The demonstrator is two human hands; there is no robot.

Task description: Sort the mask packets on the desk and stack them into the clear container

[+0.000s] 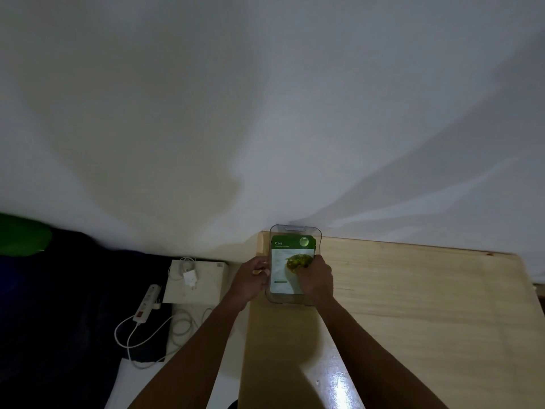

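A clear container [293, 229] stands at the far left corner of the wooden desk [413, 305]. Inside it lies a mask packet [284, 262] with a green top band reading "Olive", a white lower half and a picture of olives. My right hand [315, 280] rests on the packet's lower right part, fingers bent down onto it inside the container. My left hand [250, 278] grips the container's left wall from outside, fingers curled around the rim. Whether other packets lie under the top one is hidden.
Left of the desk, lower down, a beige box [194, 283] carries a white charger and cable [188, 274]. A white power strip [146, 302] with looping cords lies beside it on dark fabric. A white wall rises behind the desk.
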